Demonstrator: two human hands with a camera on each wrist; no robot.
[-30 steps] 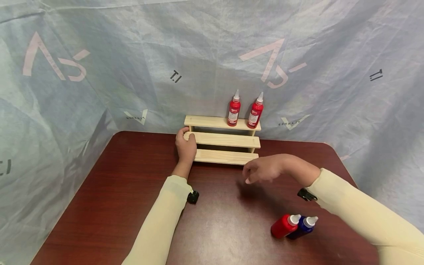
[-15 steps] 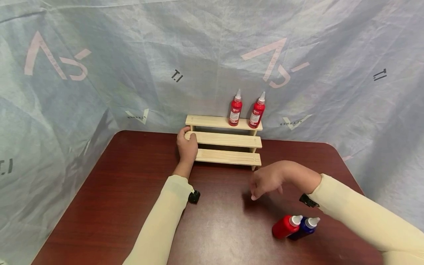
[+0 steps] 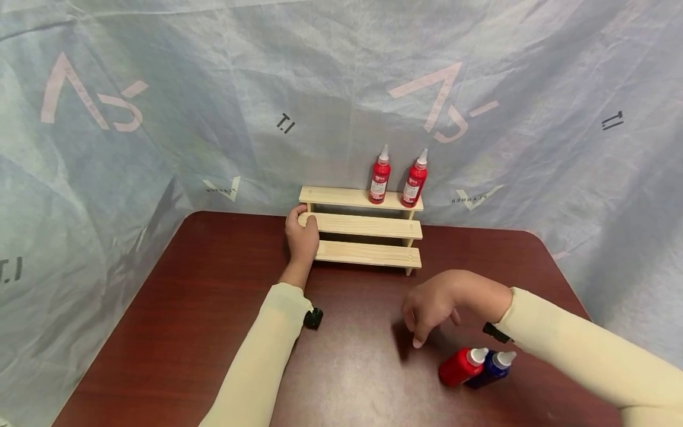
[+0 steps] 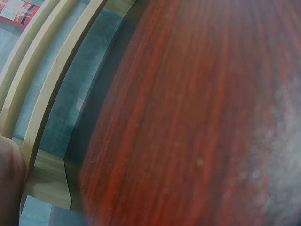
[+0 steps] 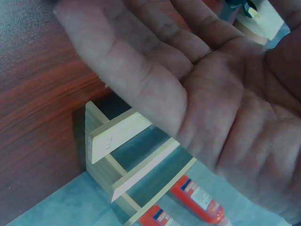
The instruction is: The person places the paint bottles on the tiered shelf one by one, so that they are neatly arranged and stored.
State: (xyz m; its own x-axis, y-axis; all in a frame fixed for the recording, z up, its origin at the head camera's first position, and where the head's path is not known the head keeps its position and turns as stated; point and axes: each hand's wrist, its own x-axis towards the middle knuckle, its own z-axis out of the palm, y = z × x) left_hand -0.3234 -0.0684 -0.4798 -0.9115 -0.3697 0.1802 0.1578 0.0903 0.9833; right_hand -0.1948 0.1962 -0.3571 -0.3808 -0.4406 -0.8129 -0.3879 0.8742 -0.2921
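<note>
One three-shelved wooden rack [image 3: 368,226] is standing at the back of the worktop [image 3: 213,308]. The left grip [image 3: 302,237] is clasping its left end. Two red bottles [image 3: 379,182] are standing on the top shelf [image 3: 336,194], both in its right half, white nozzles [image 3: 384,154] pointing up. The right grip [image 3: 434,302] is hanging above the worktop, released, holding nothing, nearest to a third red bottle [image 3: 455,369] at near right. One blue bottle [image 3: 487,377] is sitting just beside that one, partly hidden; cannot tell whether the two are touching. Bottle tally: four, three red, one blue. Two cream sleeves [image 3: 256,356] are showing, one black device [image 3: 313,318] at each cuff. A grey printed sheet [image 3: 341,77] is hanging behind.
</note>
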